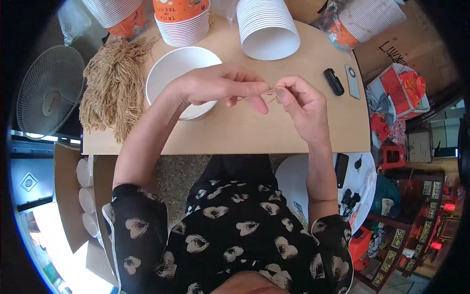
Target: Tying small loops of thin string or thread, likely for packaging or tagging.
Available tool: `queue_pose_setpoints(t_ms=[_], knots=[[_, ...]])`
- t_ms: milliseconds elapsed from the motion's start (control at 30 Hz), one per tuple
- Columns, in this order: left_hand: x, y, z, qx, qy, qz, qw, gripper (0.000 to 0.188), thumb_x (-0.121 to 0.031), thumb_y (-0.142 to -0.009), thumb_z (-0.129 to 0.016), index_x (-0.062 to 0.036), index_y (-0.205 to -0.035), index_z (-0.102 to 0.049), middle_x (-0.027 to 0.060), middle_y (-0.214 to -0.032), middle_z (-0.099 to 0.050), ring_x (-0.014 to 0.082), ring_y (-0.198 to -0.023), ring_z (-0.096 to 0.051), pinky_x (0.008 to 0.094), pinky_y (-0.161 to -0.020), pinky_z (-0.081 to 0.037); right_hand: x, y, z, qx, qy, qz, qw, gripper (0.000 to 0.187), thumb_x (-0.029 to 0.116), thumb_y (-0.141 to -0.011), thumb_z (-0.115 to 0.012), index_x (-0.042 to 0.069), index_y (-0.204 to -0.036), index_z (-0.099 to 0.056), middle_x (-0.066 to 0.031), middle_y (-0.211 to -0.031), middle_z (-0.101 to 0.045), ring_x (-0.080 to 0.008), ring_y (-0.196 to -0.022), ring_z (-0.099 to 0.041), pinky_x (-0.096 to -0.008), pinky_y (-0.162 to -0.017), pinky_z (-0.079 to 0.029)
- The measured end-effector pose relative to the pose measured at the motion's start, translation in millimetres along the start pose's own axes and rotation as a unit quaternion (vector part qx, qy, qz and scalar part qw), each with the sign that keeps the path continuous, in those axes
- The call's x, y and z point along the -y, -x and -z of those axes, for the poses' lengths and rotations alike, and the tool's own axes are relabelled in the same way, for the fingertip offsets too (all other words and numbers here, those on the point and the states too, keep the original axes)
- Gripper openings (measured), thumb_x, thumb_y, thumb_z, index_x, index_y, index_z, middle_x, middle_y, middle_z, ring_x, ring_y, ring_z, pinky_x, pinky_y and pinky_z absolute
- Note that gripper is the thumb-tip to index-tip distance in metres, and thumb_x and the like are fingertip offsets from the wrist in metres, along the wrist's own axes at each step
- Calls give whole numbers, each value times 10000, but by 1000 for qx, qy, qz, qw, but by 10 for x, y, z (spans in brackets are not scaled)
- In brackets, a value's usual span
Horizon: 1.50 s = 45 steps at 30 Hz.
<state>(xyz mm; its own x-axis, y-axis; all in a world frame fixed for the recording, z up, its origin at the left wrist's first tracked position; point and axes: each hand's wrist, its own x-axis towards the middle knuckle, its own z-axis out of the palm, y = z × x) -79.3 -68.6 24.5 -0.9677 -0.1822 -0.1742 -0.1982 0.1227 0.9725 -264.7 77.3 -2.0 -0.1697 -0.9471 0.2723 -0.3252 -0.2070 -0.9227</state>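
Observation:
Above the table, my left hand [223,87] and my right hand [304,104] meet, both closed, fingertips pinching a thin tan string [271,94] between them. Most of the string is hidden by the fingers. Under my left hand and wrist stands a white paper tub [169,68], its round opening facing up; no print shows on it. Left of that tub lies a large heap of tan strings [115,88], some hanging over the table's near edge.
Nested white-and-orange tubs [182,24] and a stack of white tubs [268,34] line the far side of the table [274,132]. A black case [334,82] and a phone [352,81] lie at right. A fan [51,100] stands left, above an open carton [73,196].

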Motion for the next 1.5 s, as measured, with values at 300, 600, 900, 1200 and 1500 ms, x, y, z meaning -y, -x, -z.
queue_pose_setpoints(t_ms=[300,600,900,1200,1500], knots=[[245,-123,-5,-37,86,4,996,254,-232,-966,-639,-20,-1100,-685,11,-879,-699,46,-739,-590,177,-606,-432,-132,65,49,-57,20,8,998,108,81,-956,-621,-24,-954,-644,39,-729,-559,-13,-653,-483,-176,-563,-383],[129,-60,-152,-113,92,-1,989,170,-149,-923,-685,-43,-1051,-719,-4,-896,-696,46,-744,-588,187,-633,-449,-160,13,-52,-66,-158,-66,983,145,115,-943,-651,-23,-983,-673,5,-691,-587,-27,-586,-501,-173,-481,-341],[186,20,-357,-235,67,-122,962,245,-25,-899,-690,2,-1140,-657,21,-927,-705,47,-797,-617,193,-726,-511,-170,-47,-234,-50,-260,-119,957,110,114,-929,-665,4,-928,-651,20,-641,-549,-24,-524,-451,-178,-440,-288],[283,139,-435,-306,60,-94,946,247,-58,-896,-708,5,-1134,-696,38,-887,-720,32,-735,-601,179,-639,-494,-73,-66,-344,-34,-245,-129,960,141,144,-911,-704,26,-880,-634,23,-607,-535,-20,-500,-419,-187,-436,-271],[319,187,-355,-291,61,-89,951,194,-100,-899,-712,8,-1060,-723,48,-862,-717,62,-752,-647,203,-661,-537,-17,-101,-319,-33,-255,-155,954,161,153,-923,-691,27,-968,-601,7,-625,-545,-25,-506,-446,-172,-415,-265]])
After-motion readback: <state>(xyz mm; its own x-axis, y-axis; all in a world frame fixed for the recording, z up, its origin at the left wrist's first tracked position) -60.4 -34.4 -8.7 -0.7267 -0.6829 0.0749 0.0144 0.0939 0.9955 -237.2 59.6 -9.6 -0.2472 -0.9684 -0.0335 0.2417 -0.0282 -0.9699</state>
